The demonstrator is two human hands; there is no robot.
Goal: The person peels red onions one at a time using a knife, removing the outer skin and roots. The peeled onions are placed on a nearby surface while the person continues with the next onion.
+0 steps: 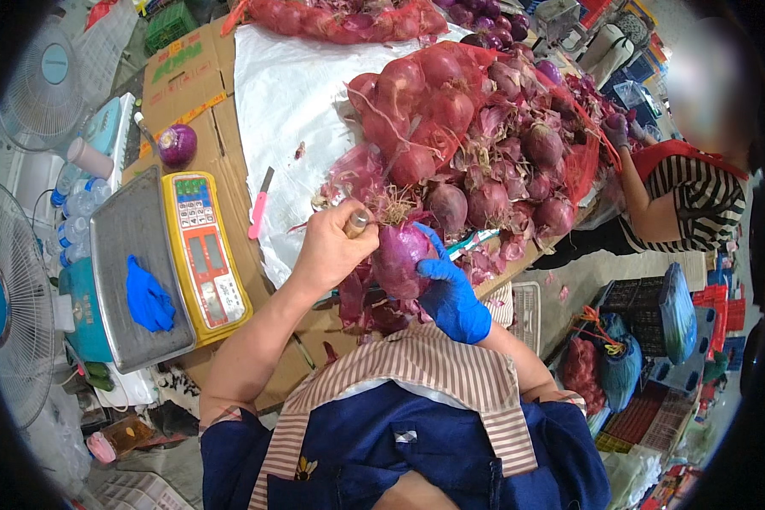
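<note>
My left hand (335, 245), bare, is closed round a short wooden tool handle (356, 223); its working end cannot be made out. Against it, on the right, is a large purple onion (400, 260) with dry roots on top. My right hand (456, 296), in a blue glove, holds this onion from the right and below. Loose skins hang about the onion. Just beyond lie a red mesh bag of onions (414, 105) and a heap of unpeeled onions and skins (494, 197). A pink-handled knife (259, 213) rests on the white sheet (280, 115).
Left stand a yellow scale (207, 255) with a blue glove (148, 296) on its metal pan, a peeled onion (177, 146), bottles and fans. A co-worker (682, 191) in a striped top works at right. Crates and filled bags (621, 363) stand on the floor.
</note>
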